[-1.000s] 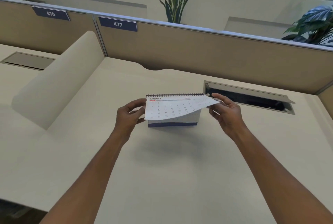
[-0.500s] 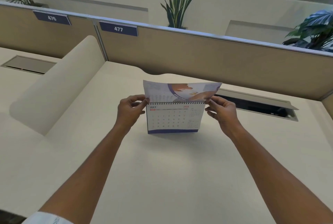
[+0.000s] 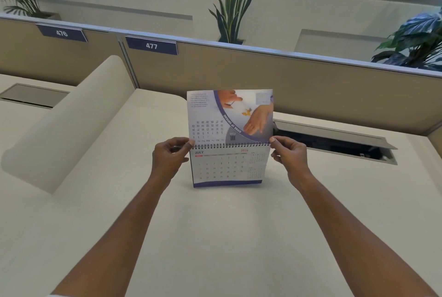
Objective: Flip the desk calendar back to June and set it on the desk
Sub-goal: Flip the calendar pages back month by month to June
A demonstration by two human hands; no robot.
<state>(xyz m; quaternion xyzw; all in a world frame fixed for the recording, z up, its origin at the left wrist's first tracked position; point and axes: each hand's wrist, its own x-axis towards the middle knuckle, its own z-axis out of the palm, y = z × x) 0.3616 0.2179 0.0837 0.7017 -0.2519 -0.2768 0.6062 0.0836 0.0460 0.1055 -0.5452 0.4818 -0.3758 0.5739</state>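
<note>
A spiral-bound desk calendar (image 3: 227,167) is held upright above the cream desk (image 3: 215,237), its front page reading JULY 2026. One flipped page (image 3: 229,115) stands straight up above the spiral, its back showing an upside-down date grid and a picture of hands. My left hand (image 3: 171,156) pinches the calendar's upper left corner at the spiral. My right hand (image 3: 288,155) pinches the upper right corner. Whether the calendar's blue bottom edge touches the desk I cannot tell.
An open cable tray (image 3: 334,143) with its lid raised lies in the desk just right of the calendar. A rounded cream divider (image 3: 71,124) slopes along the left. A tan partition (image 3: 263,76) with plates 476 and 477 closes the back. Plants stand behind it.
The AUGUST page has swung up over the spiral and now stands vertical, uncovering JULY. The calendar was lifted a little and both hands now pinch the top corners.
</note>
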